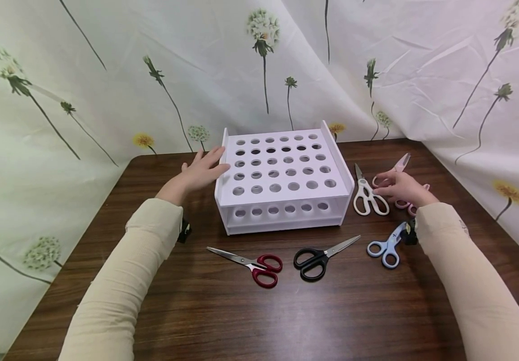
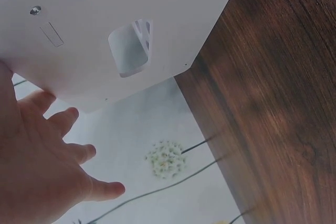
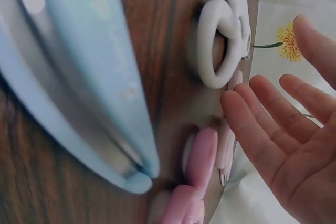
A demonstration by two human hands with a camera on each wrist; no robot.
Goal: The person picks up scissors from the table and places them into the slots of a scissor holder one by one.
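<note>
A white rack (image 1: 283, 180) with rows of round holes stands at the back middle of the table. My left hand (image 1: 198, 173) is at its left side, fingers spread and fingertips at the upper edge; the left wrist view shows them beside the side panel (image 2: 79, 51). On the right, my right hand (image 1: 404, 188) hovers with loosely extended fingers over pale pink scissors (image 1: 402, 162), partly hiding them. White scissors (image 1: 364, 184) lie just left of it. Pink-handled scissors (image 1: 401, 204) are mostly covered by the hand. In the right wrist view, no object sits in the palm (image 3: 310, 166).
Light blue scissors (image 1: 390, 246) lie near the right wrist. Red-handled scissors (image 1: 252, 263) and black-handled scissors (image 1: 320, 258) lie in front of the rack. A flower-patterned cloth (image 1: 223, 75) hangs behind the brown table (image 1: 223, 321).
</note>
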